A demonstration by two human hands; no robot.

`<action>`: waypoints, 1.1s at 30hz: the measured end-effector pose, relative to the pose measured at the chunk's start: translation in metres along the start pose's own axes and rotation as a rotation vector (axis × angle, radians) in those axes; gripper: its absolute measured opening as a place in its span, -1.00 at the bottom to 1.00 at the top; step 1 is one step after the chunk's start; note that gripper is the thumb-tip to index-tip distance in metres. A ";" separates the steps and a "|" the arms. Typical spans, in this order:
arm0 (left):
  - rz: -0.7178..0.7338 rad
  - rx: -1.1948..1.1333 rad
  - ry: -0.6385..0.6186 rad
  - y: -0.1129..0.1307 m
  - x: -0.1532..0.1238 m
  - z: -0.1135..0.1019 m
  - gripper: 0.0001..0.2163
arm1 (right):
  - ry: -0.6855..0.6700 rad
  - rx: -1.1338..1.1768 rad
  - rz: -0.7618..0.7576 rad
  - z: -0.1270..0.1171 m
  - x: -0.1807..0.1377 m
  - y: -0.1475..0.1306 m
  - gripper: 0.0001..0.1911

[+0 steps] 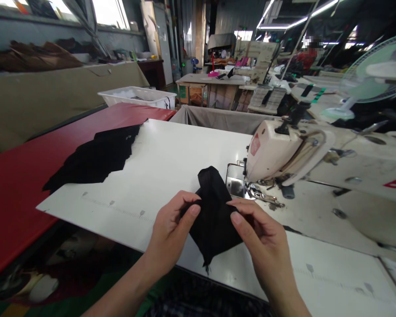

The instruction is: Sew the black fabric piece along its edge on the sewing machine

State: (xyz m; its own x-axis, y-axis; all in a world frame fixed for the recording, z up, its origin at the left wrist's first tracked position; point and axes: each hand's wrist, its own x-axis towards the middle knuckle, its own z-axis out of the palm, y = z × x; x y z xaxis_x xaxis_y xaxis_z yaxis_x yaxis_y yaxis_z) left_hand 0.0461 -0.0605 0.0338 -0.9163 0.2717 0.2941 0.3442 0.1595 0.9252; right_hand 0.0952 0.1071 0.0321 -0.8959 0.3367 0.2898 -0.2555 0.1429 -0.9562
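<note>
A small piece of black fabric (214,224) is held up over the white table in front of me. My left hand (173,226) pinches its left edge between thumb and fingers. On the opposite edge, my right hand (262,233) grips the cloth with thumb and forefinger. The fabric's upper part is folded, and loose threads hang from its lower tip. Just beyond my right hand stands a sewing machine (273,149), its metal plate and presser foot area close to the cloth. A stack of black fabric pieces (99,154) lies at the table's left end.
The white tabletop (171,149) has ruler marks along its front edge. A red-covered surface (16,180) adjoins it on the left. Behind are a white plastic bin (138,99) and a grey cloth-lined trough (218,116). A green fan (366,75) stands at right; a person (306,57) is far back.
</note>
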 end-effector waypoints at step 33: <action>0.033 0.072 -0.027 -0.004 -0.018 0.009 -0.88 | 0.052 -0.234 -0.177 -0.005 -0.013 0.003 -0.86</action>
State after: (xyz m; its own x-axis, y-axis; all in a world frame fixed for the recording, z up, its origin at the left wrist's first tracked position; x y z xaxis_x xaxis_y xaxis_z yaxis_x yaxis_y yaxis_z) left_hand 0.0631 -0.0572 0.0227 -0.8989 0.3030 0.3164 0.3885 0.2179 0.8953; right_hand 0.1076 0.1075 0.0261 -0.8234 0.3341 0.4587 -0.3100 0.4123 -0.8567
